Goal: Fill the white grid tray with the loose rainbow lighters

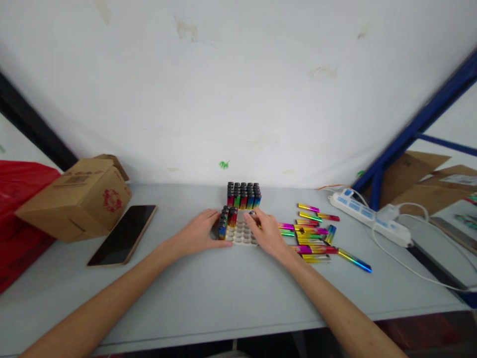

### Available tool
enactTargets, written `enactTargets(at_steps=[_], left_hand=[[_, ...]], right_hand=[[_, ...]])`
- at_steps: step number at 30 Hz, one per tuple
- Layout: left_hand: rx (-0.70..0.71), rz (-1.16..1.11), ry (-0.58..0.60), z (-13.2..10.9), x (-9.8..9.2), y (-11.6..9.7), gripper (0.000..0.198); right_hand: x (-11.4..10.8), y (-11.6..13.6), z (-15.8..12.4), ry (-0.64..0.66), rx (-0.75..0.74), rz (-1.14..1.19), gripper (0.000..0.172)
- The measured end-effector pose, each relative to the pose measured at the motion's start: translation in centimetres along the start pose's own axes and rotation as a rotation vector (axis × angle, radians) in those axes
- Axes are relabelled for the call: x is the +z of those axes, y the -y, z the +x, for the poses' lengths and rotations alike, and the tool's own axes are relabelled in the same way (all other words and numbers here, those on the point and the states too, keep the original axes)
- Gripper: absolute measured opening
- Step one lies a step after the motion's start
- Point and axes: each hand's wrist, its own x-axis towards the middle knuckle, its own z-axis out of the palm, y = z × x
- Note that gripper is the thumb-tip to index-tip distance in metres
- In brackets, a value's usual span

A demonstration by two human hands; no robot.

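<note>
A white tray with rounded pockets (242, 235) lies on the table in front of me. Upright lighters with black tops and shiny coloured bodies (222, 224) fill its left part. My left hand (199, 231) rests at the tray's left side, fingers and thumb spread around its corner, thumb along the front edge. Over the tray's right part, my right hand (266, 231) is closed in a pinch on a lighter (252, 213); only its dark end shows. Just behind the tray, a block of several upright lighters (244, 195) stands in rows.
Loose shiny multicoloured pieces (312, 236) lie scattered on the right. Beyond them are a white power strip (368, 219) and its cables. On the left are a dark-screened phone (122, 236), a cardboard box (80, 199) and a red bag (22, 214). A wall (238, 99) borders the table.
</note>
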Motion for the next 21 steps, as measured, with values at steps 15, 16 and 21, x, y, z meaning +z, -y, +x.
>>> enactTargets(at_steps=[15, 16, 21], left_hand=[[0.059, -0.004, -0.040, -0.1, 0.3, 0.1, 0.070], [0.059, 0.000, -0.039, -0.1, 0.3, 0.1, 0.070], [0.050, 0.010, -0.023, 0.0, 0.3, -0.1, 0.069]], right_hand=[[-1.1, 0.0, -0.2, -0.004, -0.230, -0.084, 0.043], [-1.0, -0.1, -0.2, 0.007, -0.204, -0.072, 0.043], [-0.4, -0.4, -0.1, 0.110, -0.145, -0.036, 0.035]])
